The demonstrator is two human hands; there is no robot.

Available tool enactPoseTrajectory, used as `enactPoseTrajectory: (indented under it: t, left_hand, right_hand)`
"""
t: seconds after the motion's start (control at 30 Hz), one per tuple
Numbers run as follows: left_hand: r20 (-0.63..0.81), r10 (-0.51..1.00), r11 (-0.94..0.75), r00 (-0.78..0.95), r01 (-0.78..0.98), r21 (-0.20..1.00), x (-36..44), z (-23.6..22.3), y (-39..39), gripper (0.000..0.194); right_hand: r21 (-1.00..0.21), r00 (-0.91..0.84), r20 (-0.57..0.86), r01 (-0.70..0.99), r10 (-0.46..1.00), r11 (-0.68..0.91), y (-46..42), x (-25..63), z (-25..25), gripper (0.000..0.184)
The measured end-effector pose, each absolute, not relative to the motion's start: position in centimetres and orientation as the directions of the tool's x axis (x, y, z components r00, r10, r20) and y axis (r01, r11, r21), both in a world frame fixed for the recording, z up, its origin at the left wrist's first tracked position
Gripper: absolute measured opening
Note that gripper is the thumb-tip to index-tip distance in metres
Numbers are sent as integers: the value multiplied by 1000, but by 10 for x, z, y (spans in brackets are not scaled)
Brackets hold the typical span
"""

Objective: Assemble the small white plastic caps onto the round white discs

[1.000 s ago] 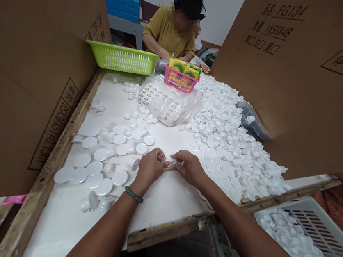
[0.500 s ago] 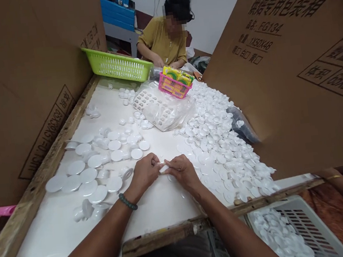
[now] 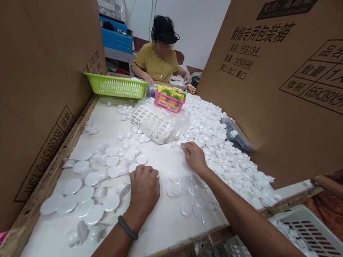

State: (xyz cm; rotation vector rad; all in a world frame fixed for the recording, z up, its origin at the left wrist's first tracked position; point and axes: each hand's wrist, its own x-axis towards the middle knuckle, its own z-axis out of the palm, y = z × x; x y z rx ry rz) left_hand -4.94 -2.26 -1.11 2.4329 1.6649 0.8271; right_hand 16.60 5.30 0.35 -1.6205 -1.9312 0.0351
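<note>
My left hand (image 3: 145, 185), a green bead bracelet at its wrist, is curled over the white tabletop (image 3: 165, 211) beside a spread of glossy white round pieces (image 3: 84, 194). Its fingers bend downward, so whatever they hold is hidden. My right hand (image 3: 195, 156) reaches farther forward and pinches a small white plastic piece (image 3: 182, 144) at the near-left edge of a big heap of small white pieces (image 3: 220, 147). Below and between the hands lie several thin, clear-looking discs (image 3: 195, 202).
A clear plastic bag (image 3: 159, 125) of printed sheets supports a pink basket (image 3: 170, 103) with yellow packets. Behind it stand a green basket (image 3: 117, 87) and a person in yellow (image 3: 154, 62). Cardboard boxes (image 3: 44, 77) flank both sides. A pale crate (image 3: 306, 224) sits below right.
My hands, earlier together around a small white piece, have parted. The left has come down toward the discs; the right has moved forward to the heap's edge. The view has tilted upward.
</note>
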Motion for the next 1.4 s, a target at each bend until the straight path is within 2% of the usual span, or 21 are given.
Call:
enactPoseTrajectory:
  t: [0.13,0.2,0.27,0.37,0.5,0.67,0.8,0.97,1.1,1.23,1.4]
  left_hand:
    - [421,904,-232,72,910,343,-56,-11,-19,16]
    - [449,890,-268,79,887,376,-55,-11,-20,20]
    - [463,868,-395,182,816,421,-51,-12,-22,20]
    - [412,812,-580,414,650,490,-41,-15,-25,21]
    - [281,785,-604,552,580,547,-33,-22,-27,19]
    - [199,873,-461,445,621,634,-34,-27,-25,17]
    - [153,917,-366,369,624,690,-36,-27,-24,20]
    - [153,947,-304,283,628,716,-38,-23,-19,3]
    - [197,945,-323,262,640,697,-44,-23,-18,13]
    - [227,908,-407,352,619,671,-48,-26,-22,36]
    - [207,919,-379,335,612,694,-46,-26,-23,23]
  right_hand:
    - [-140,-185,309,961,933,237,85,173,0,29]
    - [-71,-257,241,957,936,281,89,166,-3,35]
    - [-48,-298,201,949,933,313,87,157,-6,34]
    - [-80,-337,155,933,929,352,76,146,-10,24]
    - [-209,-296,150,923,943,323,53,145,-14,22]
    - [-346,-143,230,912,963,218,24,155,-15,34]
    - [-383,-156,228,893,961,236,7,157,-12,17]
    - [-399,-174,255,877,951,267,0,151,-8,4]
    - [-404,-218,285,856,933,323,-2,145,-6,12]
    - [-451,-235,333,811,913,373,-11,139,-3,12]
    - [-474,-239,373,782,896,406,-23,132,-4,11]
